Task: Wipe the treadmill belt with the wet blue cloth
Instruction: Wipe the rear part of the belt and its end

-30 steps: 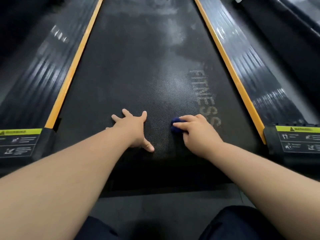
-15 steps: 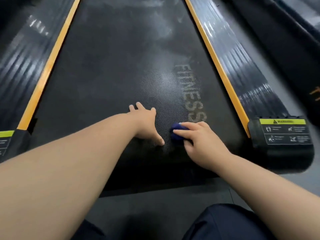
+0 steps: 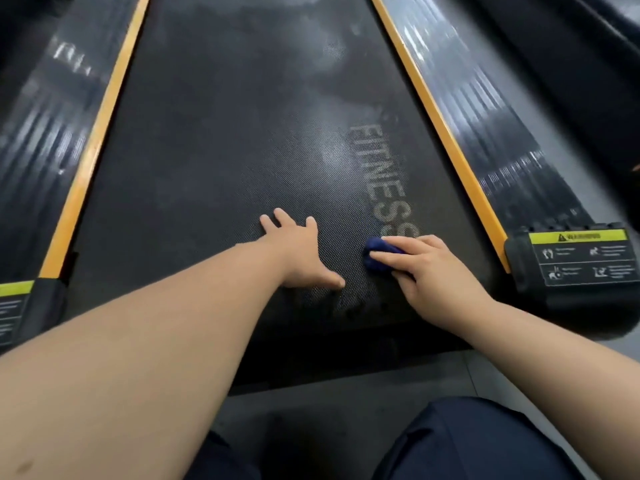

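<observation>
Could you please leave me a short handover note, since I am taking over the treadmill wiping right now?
Left grip: hand flat on the belt, fingers spread, holding nothing.
Right grip: hand holds the bunched blue cloth against the belt, by the last S of the FITNESS lettering.
Done: how much is wiped is unclear.
Left: hazy patches show farther up the belt; probably wipe there.

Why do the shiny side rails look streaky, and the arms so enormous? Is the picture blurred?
Head view: the ribbed side rails catch light as white streaks, smeared by blur; the wide-angle lens swells the forearms and splays the orange strips; the belt weave is crisp around the left hand and blue cloth, hazier farther up; the warning label print is too soft to read.
</observation>
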`<state>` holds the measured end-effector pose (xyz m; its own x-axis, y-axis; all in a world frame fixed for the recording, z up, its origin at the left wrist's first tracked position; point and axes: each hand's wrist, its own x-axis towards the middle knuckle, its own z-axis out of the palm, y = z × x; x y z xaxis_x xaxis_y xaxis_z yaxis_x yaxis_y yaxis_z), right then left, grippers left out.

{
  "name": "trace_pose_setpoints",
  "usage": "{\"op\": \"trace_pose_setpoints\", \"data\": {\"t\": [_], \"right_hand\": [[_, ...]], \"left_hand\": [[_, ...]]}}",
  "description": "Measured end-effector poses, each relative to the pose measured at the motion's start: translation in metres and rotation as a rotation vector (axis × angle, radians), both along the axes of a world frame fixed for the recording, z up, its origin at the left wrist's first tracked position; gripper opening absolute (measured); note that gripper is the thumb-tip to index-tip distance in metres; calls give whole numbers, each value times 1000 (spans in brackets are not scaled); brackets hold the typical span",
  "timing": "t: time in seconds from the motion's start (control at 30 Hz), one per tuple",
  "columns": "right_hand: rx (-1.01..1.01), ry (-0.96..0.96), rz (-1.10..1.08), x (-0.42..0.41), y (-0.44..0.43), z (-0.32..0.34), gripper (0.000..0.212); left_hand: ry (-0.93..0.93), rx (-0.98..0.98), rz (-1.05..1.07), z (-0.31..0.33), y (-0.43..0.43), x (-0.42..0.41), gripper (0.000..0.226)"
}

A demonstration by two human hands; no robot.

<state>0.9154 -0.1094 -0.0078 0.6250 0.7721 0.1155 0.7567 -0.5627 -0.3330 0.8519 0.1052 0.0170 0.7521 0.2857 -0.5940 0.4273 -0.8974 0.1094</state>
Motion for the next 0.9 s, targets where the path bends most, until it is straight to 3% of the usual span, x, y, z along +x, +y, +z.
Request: {"op": "trace_pose_setpoints", "data": {"t": [0.1, 0.3, 0.43, 0.57, 0.73, 0.8, 0.9], "right_hand": [[-60, 5, 29, 29, 11, -2, 34], [-32, 17, -216, 41, 42, -14, 39], [49, -52, -86, -6, -13, -12, 37], [-58, -142, -23, 13, -13, -3, 35], [-180, -109, -159, 67, 51, 0, 41], [-140, -56, -209, 64, 51, -2, 41], [-3, -124, -121, 34, 16, -12, 39]], "left_hand": [[-24, 30, 39, -4, -5, -4, 135], [-22, 78, 57, -3, -8, -1, 135], [10, 161, -24, 1, -11, 0, 138], [-55, 125, -107, 3, -9, 11, 140], [-75, 87, -131, -6, -24, 35, 140], [-53, 74, -137, -6, -24, 40, 146], [-35, 65, -133, -10, -22, 41, 148]]}}
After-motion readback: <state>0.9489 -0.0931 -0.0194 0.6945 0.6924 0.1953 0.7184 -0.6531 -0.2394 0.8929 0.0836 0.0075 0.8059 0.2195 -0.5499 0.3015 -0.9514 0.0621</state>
